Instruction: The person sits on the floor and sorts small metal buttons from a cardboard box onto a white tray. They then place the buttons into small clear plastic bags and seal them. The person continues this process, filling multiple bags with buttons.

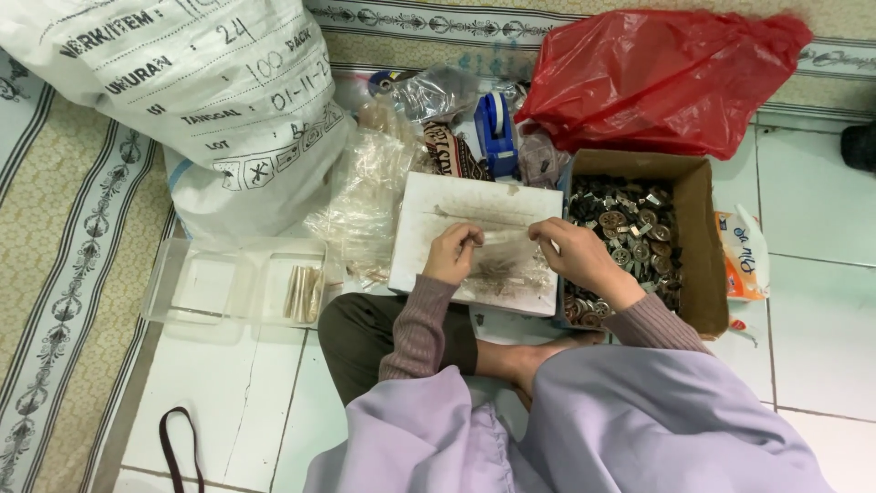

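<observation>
While you sit on the tiled floor [237, 393], your left hand [452, 254] and right hand [573, 256] each pinch one end of a small clear plastic packet [504, 239], fingers closed on it, stretched between them over a white board [456, 219]. Just right of your right hand sits a cardboard box [698, 237] filled with metal buttons [630, 233]. Left of your left hand lies a clear plastic tray [210, 283] holding a few pale sticks [304, 292]. Beyond your hands stand a blue tape dispenser [497, 132], a red plastic bag [666, 78] and a large white sack [201, 91].
</observation>
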